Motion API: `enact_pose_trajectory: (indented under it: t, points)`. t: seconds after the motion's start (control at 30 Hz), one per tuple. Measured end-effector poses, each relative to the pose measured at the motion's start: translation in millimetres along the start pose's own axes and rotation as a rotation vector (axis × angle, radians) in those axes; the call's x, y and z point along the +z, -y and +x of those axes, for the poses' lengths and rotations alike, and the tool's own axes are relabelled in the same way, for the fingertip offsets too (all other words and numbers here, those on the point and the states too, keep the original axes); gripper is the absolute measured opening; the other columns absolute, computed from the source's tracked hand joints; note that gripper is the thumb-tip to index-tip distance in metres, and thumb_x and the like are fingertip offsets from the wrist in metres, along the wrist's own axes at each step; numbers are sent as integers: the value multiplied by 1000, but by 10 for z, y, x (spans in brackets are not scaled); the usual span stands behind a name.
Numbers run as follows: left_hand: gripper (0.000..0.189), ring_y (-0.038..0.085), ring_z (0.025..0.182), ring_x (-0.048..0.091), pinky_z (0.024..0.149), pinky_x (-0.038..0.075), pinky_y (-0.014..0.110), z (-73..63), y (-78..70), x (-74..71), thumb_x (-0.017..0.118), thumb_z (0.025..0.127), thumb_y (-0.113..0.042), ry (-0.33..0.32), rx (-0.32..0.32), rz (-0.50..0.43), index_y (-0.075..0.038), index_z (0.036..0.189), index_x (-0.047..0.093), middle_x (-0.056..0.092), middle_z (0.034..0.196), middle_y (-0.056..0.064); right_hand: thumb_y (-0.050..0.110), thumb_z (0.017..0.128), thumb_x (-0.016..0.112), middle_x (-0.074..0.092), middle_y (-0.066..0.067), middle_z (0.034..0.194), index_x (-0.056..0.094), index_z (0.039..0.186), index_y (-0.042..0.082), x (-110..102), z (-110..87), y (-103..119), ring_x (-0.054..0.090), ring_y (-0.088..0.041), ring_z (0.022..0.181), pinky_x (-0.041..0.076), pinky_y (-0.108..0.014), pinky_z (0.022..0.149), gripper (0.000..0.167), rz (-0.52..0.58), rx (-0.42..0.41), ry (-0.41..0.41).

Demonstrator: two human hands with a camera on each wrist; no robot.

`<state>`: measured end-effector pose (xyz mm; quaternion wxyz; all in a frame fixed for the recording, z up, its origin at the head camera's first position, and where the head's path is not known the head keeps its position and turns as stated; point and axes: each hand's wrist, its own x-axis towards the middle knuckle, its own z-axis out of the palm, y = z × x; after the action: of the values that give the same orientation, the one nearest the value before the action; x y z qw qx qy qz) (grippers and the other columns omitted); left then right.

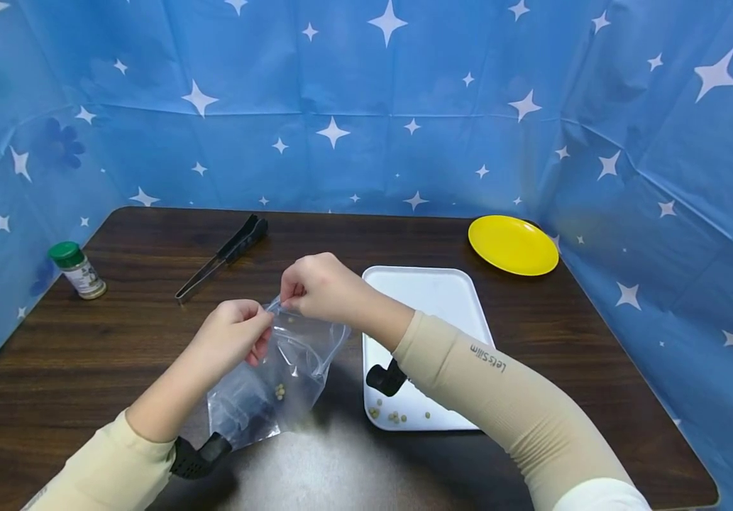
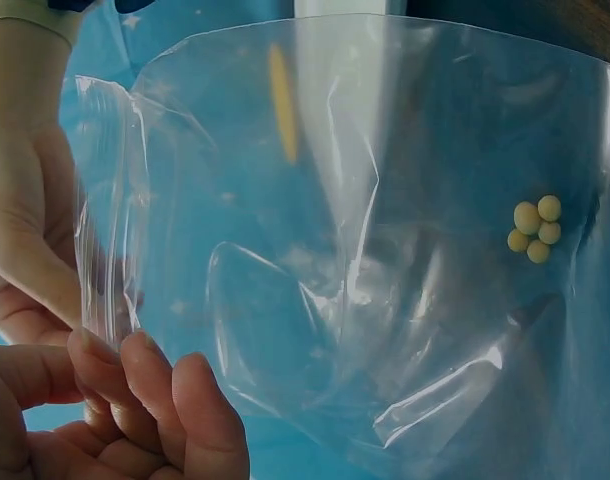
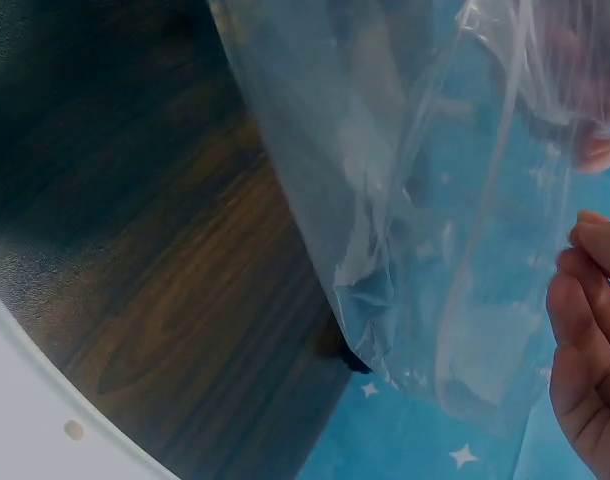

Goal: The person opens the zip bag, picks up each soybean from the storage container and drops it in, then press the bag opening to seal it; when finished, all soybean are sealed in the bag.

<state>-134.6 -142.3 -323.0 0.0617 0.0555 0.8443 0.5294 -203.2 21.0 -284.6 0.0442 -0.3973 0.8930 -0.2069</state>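
Observation:
A clear zip-top plastic bag (image 1: 296, 355) hangs from both hands over the table. My left hand (image 1: 232, 333) pinches the left part of its top edge between thumb and fingers. The right hand (image 1: 318, 287) pinches the same edge a little further along, close beside the left. Several small round beige beans (image 2: 535, 228) sit clustered low inside the bag. More beans (image 1: 394, 417) lie along the near edge of a white tray (image 1: 426, 291), to the right of the bag and partly hidden by the right forearm.
Black-handled metal tongs (image 1: 226, 255) lie behind the bag on the dark wooden table (image 1: 558, 355). A green-capped seasoning jar (image 1: 79, 271) stands at the left edge, and a yellow plate (image 1: 513, 245) is at the back right. A blue star-patterned curtain (image 1: 353, 92) surrounds the table.

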Motion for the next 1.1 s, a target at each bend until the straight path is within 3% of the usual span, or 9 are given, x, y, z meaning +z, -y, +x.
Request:
enact_pose_trajectory:
  t: [0.23, 0.43, 0.57, 0.67, 0.9, 1.1]
  points:
    - [26, 18, 51, 53, 50, 51, 31, 12, -11, -17, 44, 93, -11, 1, -13, 18, 4, 73, 52, 51, 56, 8, 11, 84, 69, 64, 5, 72, 70, 80, 11, -195, -83, -163, 57, -6, 66, 46, -18, 60, 5, 59, 34, -114]
    - [27, 17, 52, 53, 50, 51, 30, 11, 9, -20, 44, 94, -12, 4, -17, 18, 4, 74, 52, 51, 58, 7, 12, 83, 70, 65, 3, 70, 70, 79, 11, -259, -179, -552, 56, -11, 65, 46, -24, 59, 4, 84, 193, -151]
    - [27, 18, 51, 53, 50, 51, 30, 4, 14, -18, 44, 94, -13, 5, -22, 22, 3, 74, 52, 52, 58, 7, 13, 84, 70, 66, -2, 73, 70, 79, 10, -102, -229, -849, 56, -15, 67, 47, -27, 59, 6, 74, 324, -100]
    - [27, 18, 51, 53, 50, 51, 30, 3, 19, -19, 44, 95, -14, 8, -28, 29, 2, 74, 52, 52, 58, 7, 12, 84, 69, 65, -1, 70, 71, 78, 8, 75, -272, -1025, 55, -15, 65, 46, -27, 57, 8, 50, 377, -43]
    - [27, 18, 51, 54, 50, 51, 30, 8, 54, -21, 44, 95, -15, 12, -36, 26, 1, 75, 52, 52, 58, 6, 5, 75, 73, 57, 6, 57, 66, 64, 11, 425, -371, -1186, 50, -11, 55, 40, -21, 51, 14, -36, 337, 14]
    - [27, 17, 51, 54, 50, 51, 30, 12, 66, -23, 44, 95, -15, 8, -31, 33, -1, 73, 52, 52, 57, 6, -2, 68, 71, 56, 6, 55, 66, 63, 8, 591, -418, -1204, 47, -10, 51, 38, -19, 48, 13, -58, 318, 22]
